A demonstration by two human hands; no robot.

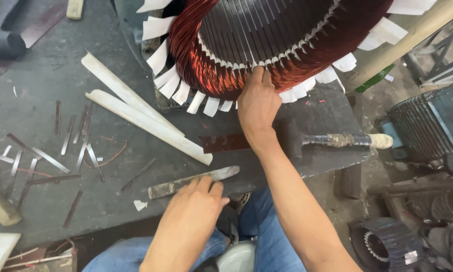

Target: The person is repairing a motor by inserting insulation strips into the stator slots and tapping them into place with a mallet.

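Note:
A big stator [282, 30] with copper winding [206, 75] and white paper tabs stands at the top of the dark workbench [45, 80]. My right hand [258, 105] reaches up to it, fingertips pressed on the winding's inner rim, with nothing visibly gripped. My left hand [193, 211] lies at the bench's near edge. Its fingers are extended, and their tips touch a flat grey metal blade [193, 182] without closing around it.
Two long white sticks [135, 113] lie left of the stator. Several thin metal strips [78, 146] are scattered further left. A hammer with a wrapped handle [339, 140] and a reddish flat strip [224, 142] lie beside my right wrist. Other motors [428, 126] stand at right.

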